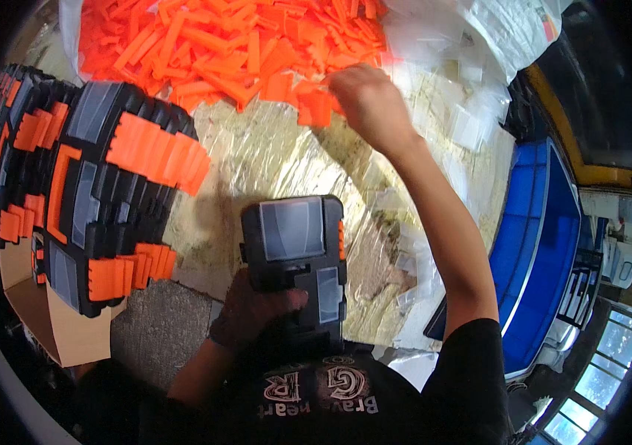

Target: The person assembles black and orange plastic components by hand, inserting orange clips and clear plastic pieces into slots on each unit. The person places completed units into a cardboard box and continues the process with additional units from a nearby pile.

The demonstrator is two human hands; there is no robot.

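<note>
My left hand grips a black plastic organizer case with clear lid windows, held upright against my body. An orange toothed part shows on the case's right side. Farther out, my right hand is at the near edge of a heap of orange plastic parts. Its fingertips touch or nearly touch an orange piece; blur hides whether they hold it.
Stacked black cases with orange latches stand to the left, above an open cardboard box. Clear plastic pieces lie scattered on the film-covered table. A blue bin stands at right. A white sack lies behind.
</note>
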